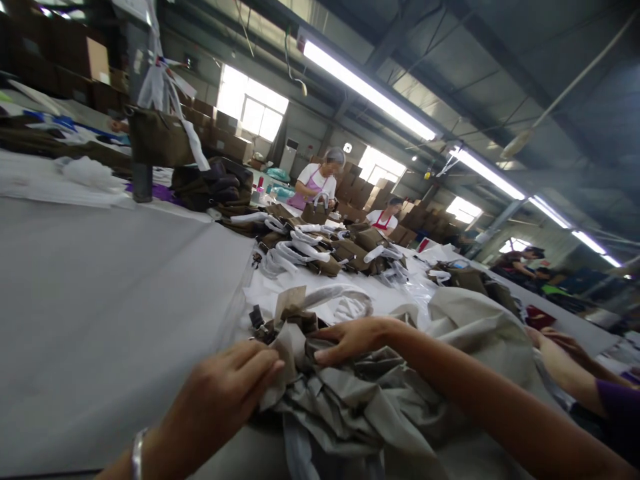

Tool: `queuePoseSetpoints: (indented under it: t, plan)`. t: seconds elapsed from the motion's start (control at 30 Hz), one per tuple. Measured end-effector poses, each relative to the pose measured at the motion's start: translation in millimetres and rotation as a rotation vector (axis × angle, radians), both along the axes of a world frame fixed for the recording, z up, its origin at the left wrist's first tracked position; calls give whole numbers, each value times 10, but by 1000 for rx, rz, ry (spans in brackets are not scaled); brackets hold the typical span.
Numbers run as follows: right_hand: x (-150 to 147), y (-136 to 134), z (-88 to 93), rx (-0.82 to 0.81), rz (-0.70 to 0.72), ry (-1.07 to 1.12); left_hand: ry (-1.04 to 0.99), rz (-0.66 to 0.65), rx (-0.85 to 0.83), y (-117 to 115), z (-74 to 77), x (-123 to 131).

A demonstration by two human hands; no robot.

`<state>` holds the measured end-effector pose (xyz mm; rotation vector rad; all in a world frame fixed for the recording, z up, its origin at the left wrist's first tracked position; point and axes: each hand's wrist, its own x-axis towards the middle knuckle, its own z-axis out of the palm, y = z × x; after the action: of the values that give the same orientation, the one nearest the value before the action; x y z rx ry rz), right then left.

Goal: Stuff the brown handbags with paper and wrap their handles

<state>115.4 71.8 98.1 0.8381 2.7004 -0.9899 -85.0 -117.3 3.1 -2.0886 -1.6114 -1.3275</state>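
My left hand [227, 393] pinches the near edge of a crumpled grey cloth cover [360, 407] lying on the long work table [100, 300]. My right hand [350, 339] lies on top of the same cloth with its fingers curled and pressing into the folds. A brown bag with dark hardware [293, 320] sits partly wrapped under the cloth, just beyond my fingers. A silver bracelet [137, 453] is on my left wrist.
Several brown bags with white-wrapped handles [320, 250] are piled further along the table. A co-worker's arm [575, 363] reaches in at the right. Other people [320, 183] work at the far end. Stacked cartons [220, 130] line the back wall, and a post [141, 167] stands at the left.
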Motion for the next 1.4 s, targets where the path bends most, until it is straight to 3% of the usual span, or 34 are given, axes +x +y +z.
queuePoseSetpoints:
  t: [0.1,0.17,0.27,0.33,0.4,0.5,0.57,0.63,0.77,0.9,1.0,1.1,1.27,1.4]
  plan:
    - [-21,-14,49,6,57,-219,93,14,-38,-58,-156,63]
    - [-42,-20,39,49,45,-236,71,84,-103,-54,-222,68]
    - [-47,-41,35,36,50,-213,5,203,-336,-48,-240,107]
    - [-42,-85,35,21,69,-186,-116,184,-528,-28,-187,178]
    - [-45,-149,9,1,108,-147,-384,1,-639,31,-92,269]
    - [-63,-221,-101,-57,169,-93,-855,-397,-618,174,37,368]
    - [-69,-211,-197,-76,162,-64,-962,-507,-573,259,45,382]
    - [-58,-156,-278,-55,127,-44,-810,-404,-474,304,-14,367]
    - [-14,-58,-356,8,82,-41,-107,-110,-255,293,-178,368]
    - [3,-76,-363,59,104,-85,254,-109,-138,269,-340,460]
    - [17,-91,-348,69,99,-126,335,-170,60,254,-540,532]
    - [29,-76,-315,65,80,-160,320,-207,137,243,-682,582]
    - [-7,-128,-243,13,142,-138,234,-226,38,320,-641,581]
    - [8,-284,-217,4,226,-54,178,-430,135,395,-645,503]
